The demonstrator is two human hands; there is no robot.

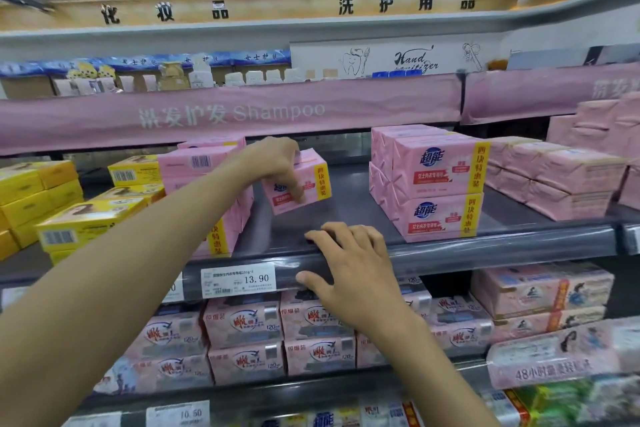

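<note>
Pink film-wrapped four-bar soap pack [313, 180]: on the dark grey shelf [346, 204], in the gap between stacks, looks slightly tilted. Left hand [277, 163] grips it from above, fingers [296, 191] curled over the top and down the front face; we can't see the thumb.

We'd expect a dense, stiff brick with glossy film that is likely slippery. Clamp across opposing flat faces, not the loose wrap.

Right hand [353, 270] lies flat on the shelf's front rail, fingers spread, beside the white price tag [238, 282].

Matching pink stack [207, 177] is just left of the pack; the two-high pink stack [436, 184] is well apart on the right.
</note>
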